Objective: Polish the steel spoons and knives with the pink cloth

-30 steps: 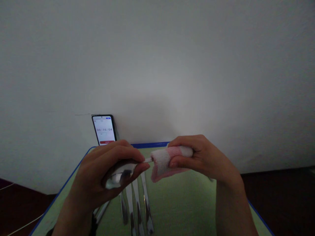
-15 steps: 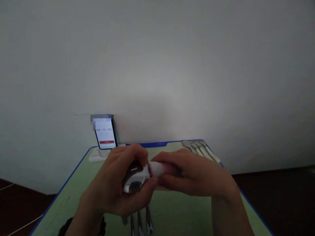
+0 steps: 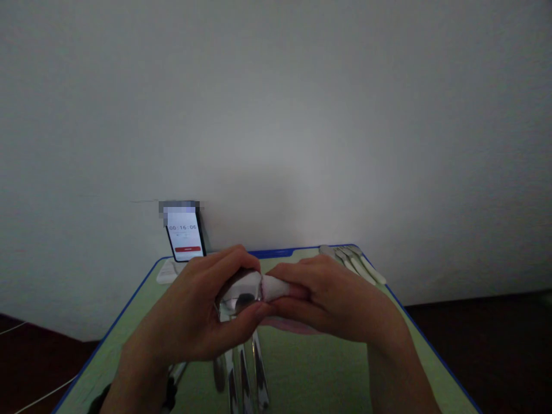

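Note:
My left hand [image 3: 190, 316] grips the bowl of a shiny metal spoon [image 3: 236, 296] above the green table [image 3: 310, 368]. My right hand [image 3: 332, 299] is closed on a white and pink cloth [image 3: 276, 287] wrapped around the spoon's handle, right up against the bowl. The two hands touch at the middle of the view. The handle is hidden inside the cloth.
Several metal utensils [image 3: 244, 374] lie on the table under my hands. More spoons [image 3: 353, 264] lie at the far right corner. A phone [image 3: 184, 233] showing a timer leans on the white wall, with a white block [image 3: 166, 273] in front. The table has a blue rim [image 3: 276, 252].
My right hand slid the cloth left along the handle until it met the bowl in my left hand. The view tilted so the far right spoons came into sight.

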A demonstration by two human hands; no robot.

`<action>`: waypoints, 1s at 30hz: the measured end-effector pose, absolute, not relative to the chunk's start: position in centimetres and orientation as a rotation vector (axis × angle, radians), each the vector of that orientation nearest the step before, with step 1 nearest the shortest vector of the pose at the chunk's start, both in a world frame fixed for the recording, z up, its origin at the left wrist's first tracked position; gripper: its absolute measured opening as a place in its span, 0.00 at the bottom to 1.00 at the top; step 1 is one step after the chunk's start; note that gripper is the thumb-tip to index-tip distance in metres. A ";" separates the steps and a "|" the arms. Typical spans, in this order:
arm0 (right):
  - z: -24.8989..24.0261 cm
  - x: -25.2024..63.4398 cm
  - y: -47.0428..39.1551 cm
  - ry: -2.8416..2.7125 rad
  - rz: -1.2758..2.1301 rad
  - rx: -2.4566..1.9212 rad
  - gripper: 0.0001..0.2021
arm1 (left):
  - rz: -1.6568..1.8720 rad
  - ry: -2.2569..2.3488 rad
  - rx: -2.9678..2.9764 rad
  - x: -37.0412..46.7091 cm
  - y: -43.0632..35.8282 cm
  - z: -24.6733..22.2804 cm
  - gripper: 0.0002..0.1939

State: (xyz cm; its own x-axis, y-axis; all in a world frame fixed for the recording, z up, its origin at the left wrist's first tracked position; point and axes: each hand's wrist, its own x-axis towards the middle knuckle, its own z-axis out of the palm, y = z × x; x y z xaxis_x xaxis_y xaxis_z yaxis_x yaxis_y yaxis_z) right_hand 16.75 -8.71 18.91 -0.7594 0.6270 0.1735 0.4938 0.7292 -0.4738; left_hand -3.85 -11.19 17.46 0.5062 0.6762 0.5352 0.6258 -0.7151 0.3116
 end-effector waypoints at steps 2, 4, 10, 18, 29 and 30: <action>19.0 16.5 -8.8 -2.616 0.588 -0.875 0.14 | 0.952 1.197 2.684 -3.8 -11.1 17.4 0.07; 19.1 16.3 -8.9 -2.618 0.600 -0.865 0.12 | 0.933 1.224 2.685 -3.6 -11.0 17.4 0.08; 19.1 16.4 -8.9 -2.623 0.614 -0.827 0.10 | 0.832 1.240 2.598 -2.7 -11.1 17.7 0.10; 18.6 16.8 -8.4 -2.652 0.612 -0.784 0.08 | 0.888 1.184 2.672 -2.6 -10.9 17.3 0.07; 19.0 17.2 -8.1 -2.676 0.841 -0.757 0.14 | 0.976 1.240 2.582 -3.9 -11.2 17.2 0.07; 18.9 17.1 -8.1 -2.669 0.842 -0.754 0.15 | 0.955 1.238 2.565 -3.9 -11.2 17.2 0.06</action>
State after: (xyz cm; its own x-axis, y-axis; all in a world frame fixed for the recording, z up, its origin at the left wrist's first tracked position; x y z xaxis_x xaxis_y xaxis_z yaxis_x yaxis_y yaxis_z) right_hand 17.15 -8.11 18.90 -0.8373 0.5418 0.0730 0.4018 0.7004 -0.5899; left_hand -3.88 -11.23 17.19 0.4609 0.7439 0.4840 0.6567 -0.6527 0.3778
